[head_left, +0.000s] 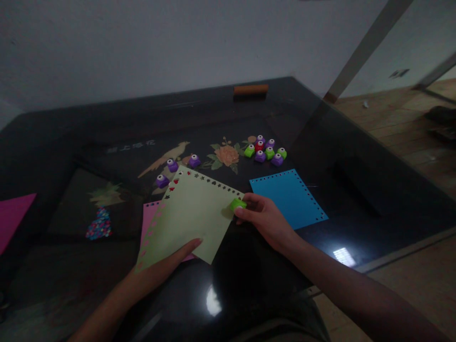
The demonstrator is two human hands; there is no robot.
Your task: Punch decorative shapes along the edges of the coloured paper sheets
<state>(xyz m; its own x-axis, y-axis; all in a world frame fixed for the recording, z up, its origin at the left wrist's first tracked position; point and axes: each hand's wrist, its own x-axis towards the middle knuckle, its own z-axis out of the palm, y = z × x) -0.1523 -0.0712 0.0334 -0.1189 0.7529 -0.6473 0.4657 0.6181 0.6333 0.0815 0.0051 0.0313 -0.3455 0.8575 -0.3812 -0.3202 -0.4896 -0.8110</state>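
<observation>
A pale green sheet of paper (195, 209), with small shapes punched along its top and left edges, is raised above the dark table. My left hand (187, 249) grips its lower edge, thumb on top and the other fingers hidden underneath. My right hand (258, 211) is closed on a green craft punch (238, 205), which sits at the sheet's right corner. Under the sheet, part of a pink sheet (147, 216) shows. A blue sheet (285, 194) with punched edges lies right of my right hand. Three purple punches (172, 165) stand behind the green sheet.
Several purple, green and red punches (260, 156) are grouped at the back right. Colourful paper bits (99, 225) lie in a heap at the left, near a magenta sheet (14, 216). An orange-brown roll (251, 90) rests by the table's far edge, close to the wall.
</observation>
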